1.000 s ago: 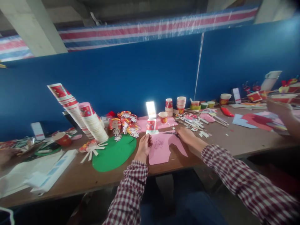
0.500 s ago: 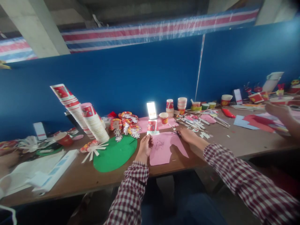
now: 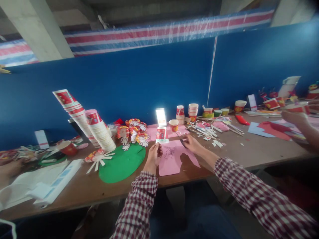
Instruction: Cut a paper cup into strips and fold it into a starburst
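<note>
From the head camera I can see the left hand (image 3: 155, 155) at the near middle of the counter (image 3: 224, 156), its fingers pinched together on the lower edge of a red-and-white printed paper piece (image 3: 161, 134). The right hand (image 3: 192, 145) has its fingers curled round the dark scissors (image 3: 182, 142), whose tips point far and left, towards the paper piece but apart from it. Whether the blades are parted I can't tell.

Between and below the hands lies a pink sheet (image 3: 170, 166) with dark marks on it. Just beyond the scissors stands an upright paper cup (image 3: 173, 125). Left of the left hand is a green sheet (image 3: 121, 167), with paper figures (image 3: 136, 131) by its far edge and a leaning cup stack (image 3: 102, 132) at its far left. Over on the right, white strips (image 3: 205, 131) lie in a loose heap, and a co-worker's hand (image 3: 295, 119) shows at the far right.
</note>
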A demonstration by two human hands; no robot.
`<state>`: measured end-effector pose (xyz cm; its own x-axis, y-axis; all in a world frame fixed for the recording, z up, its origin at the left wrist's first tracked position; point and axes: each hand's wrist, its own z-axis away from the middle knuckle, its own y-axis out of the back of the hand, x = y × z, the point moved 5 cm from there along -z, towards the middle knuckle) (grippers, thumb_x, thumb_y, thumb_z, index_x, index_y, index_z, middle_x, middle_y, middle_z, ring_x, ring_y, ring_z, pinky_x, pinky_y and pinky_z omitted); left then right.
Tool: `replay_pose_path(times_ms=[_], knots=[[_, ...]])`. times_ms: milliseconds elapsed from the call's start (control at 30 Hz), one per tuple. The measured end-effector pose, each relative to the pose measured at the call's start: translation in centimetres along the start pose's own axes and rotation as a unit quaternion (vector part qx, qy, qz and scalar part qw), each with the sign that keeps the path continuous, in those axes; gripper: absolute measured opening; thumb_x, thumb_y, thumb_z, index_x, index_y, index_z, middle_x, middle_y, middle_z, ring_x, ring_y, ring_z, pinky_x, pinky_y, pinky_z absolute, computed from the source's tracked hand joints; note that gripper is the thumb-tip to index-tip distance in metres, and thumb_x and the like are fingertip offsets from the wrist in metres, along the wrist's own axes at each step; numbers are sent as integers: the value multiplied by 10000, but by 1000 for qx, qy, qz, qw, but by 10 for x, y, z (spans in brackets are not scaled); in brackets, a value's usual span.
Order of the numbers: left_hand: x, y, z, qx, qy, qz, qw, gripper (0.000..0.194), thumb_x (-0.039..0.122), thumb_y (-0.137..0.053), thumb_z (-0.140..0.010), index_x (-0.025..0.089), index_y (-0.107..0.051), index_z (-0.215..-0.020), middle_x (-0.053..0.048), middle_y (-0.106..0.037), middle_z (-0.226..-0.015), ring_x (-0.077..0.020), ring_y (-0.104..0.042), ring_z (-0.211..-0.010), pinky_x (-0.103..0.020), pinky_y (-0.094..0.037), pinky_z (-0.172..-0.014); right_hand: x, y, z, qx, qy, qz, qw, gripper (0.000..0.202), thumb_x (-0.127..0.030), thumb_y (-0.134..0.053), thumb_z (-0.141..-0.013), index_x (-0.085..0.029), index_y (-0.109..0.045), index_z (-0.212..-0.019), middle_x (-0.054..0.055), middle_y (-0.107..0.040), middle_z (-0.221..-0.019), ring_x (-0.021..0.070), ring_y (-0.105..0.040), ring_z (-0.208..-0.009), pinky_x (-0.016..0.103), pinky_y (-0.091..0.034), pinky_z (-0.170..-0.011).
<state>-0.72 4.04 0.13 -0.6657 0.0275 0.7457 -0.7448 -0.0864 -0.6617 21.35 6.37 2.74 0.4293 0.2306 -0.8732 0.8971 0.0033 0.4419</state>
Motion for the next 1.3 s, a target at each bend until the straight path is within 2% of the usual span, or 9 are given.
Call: replay_pose_path(times_ms=[133,200,333,400,533,633,733,900,1300], knots=[[0,-1,0,-5,2,-3,1000,330,266,-796,-588,133,-522,-716,33,-540,-617,-24,-465,-472,-140,-358,-437,-18,-20,9,-32,1,-202,979,363,-182,-679,-642,-160,-566,-986,32,-660,-788,143,-613,-681,243,-491,-584],[1,-2,1,-6,0,-3,1000,334,270,-799,-585,133,-523,-714,32,-542,-623,-26,-470,-480,-139,-356,-435,-29,-31,14,-38,-13,-238,970,314,-228,-686,-648,-159,-597,-941,24,-648,-733,133,-593,-621,234,-478,-528],[3,-3,3,2,-2,8,1000,318,254,-795,-597,131,-524,-708,36,-534,-619,-22,-473,-494,-126,-354,-441,-41,-52,19,3,-38,-278,960,347,-295,-663,-681,-191,-563,-997,-1,-619,-708,115,-574,-579,234,-486,-506],[3,-3,3,1,0,10,1000,308,246,-792,-603,129,-526,-706,37,-531,-616,-20,-468,-490,-125,-357,-445,-43,-62,18,36,-20,-284,958,337,-318,-633,-707,-199,-533,-1007,0,-617,-714,114,-568,-566,240,-486,-510],[2,-1,1,8,-4,20,1000,294,233,-787,-608,125,-532,-707,37,-530,-613,-20,-465,-480,-129,-367,-446,-36,-71,19,147,49,-187,970,303,-261,-549,-747,-187,-498,-1036,44,-627,-804,154,-588,-669,272,-494,-576],[2,-1,0,7,-7,33,999,267,214,-772,-628,126,-533,-708,36,-531,-612,-21,-469,-478,-128,-373,-448,-36,-76,27,183,93,-89,975,308,-209,-479,-774,-175,-493,-1080,93,-625,-939,194,-602,-820,333,-506,-710],[1,0,1,14,-5,33,999,233,206,-749,-660,123,-535,-702,35,-532,-605,-19,-472,-469,-123,-382,-446,-43,-81,36,173,131,-15,976,340,-191,-466,-793,-174,-500,-1131,108,-625,-994,213,-605,-889,364,-494,-794],[4,0,2,15,-12,38,999,182,181,-723,-695,123,-550,-701,30,-541,-604,-24,-502,-484,-125,-420,-479,-53,-89,43,139,191,60,970,350,-183,-467,-819,-184,-504,-1168,117,-621,-1100,223,-604,-964,364,-483,-840],[6,1,2,33,-1,53,998,176,176,-719,-707,118,-552,-702,31,-551,-606,-16,-506,-473,-112,-428,-469,-52,-90,42,148,191,71,968,345,-189,-470,-821,-168,-501,-1164,105,-647,-1000,216,-617,-909,347,-491,-806]])
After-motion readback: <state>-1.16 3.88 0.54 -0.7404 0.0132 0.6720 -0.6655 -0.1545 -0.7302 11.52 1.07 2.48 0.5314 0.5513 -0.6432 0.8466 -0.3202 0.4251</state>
